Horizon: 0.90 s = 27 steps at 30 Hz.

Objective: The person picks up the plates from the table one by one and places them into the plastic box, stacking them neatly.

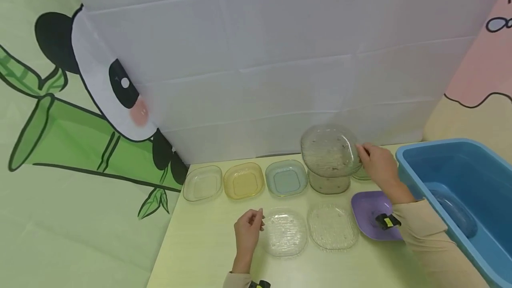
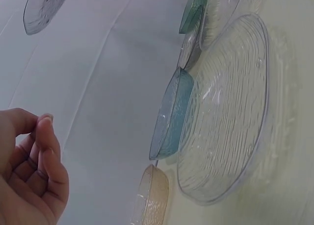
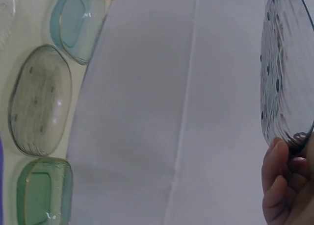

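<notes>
My right hand (image 1: pixel 378 163) pinches the edge of a clear greyish plate (image 1: pixel 330 150), tilted up above the back row. Behind and below it, a grey dish (image 1: pixel 329 186) is partly hidden; it shows whole in the right wrist view (image 3: pixel 40 100). My left hand (image 1: pixel 248 229) hovers over the table's front, thumb against the curled forefinger and nothing held. Beside it lies a clear ribbed plate (image 1: pixel 285 233), also large in the left wrist view (image 2: pixel 225 112). Another clear plate (image 1: pixel 333 228) sits to its right. A purple plate (image 1: pixel 366 214) lies under my right forearm.
Along the back stand a clear dish (image 1: pixel 203 184), a yellow dish (image 1: pixel 244 181), a blue dish (image 1: pixel 286 178) and a green dish (image 3: pixel 44 190). At the right, a deep blue tub (image 1: pixel 414 170) holds a clear dish (image 1: pixel 454 212). Printed cloth (image 1: pixel 248 79) hangs behind the table.
</notes>
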Each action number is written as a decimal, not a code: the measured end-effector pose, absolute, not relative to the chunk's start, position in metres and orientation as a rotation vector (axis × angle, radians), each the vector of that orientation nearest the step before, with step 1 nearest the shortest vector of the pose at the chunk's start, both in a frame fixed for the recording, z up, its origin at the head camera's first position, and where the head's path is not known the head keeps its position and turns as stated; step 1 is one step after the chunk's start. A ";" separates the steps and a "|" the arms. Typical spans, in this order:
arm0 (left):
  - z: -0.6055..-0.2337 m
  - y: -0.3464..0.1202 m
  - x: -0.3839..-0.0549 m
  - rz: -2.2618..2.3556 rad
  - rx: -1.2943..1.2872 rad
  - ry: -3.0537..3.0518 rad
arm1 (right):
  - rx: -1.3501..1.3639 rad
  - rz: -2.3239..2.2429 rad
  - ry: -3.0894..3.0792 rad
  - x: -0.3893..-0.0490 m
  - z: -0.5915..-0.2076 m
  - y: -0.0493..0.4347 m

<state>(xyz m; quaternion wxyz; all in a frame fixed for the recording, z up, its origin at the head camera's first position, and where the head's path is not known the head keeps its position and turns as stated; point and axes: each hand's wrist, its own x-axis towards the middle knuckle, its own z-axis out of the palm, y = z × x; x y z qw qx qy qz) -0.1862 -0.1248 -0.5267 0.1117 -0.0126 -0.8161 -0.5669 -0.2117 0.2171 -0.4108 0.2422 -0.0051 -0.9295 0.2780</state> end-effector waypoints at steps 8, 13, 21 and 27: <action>-0.533 -0.149 -0.188 -1.622 0.052 -2.390 | -0.086 0.742 -2.558 -0.205 -0.356 0.257; -0.536 -0.160 -0.187 -1.605 0.128 -2.411 | -0.188 0.690 -2.584 -0.196 -0.337 0.292; -0.538 -0.166 -0.186 -1.605 0.169 -2.419 | -0.306 0.609 -2.705 -0.187 -0.337 0.358; -0.539 -0.171 -0.186 -1.576 0.185 -2.448 | -0.287 0.675 -2.763 -0.200 -0.387 0.443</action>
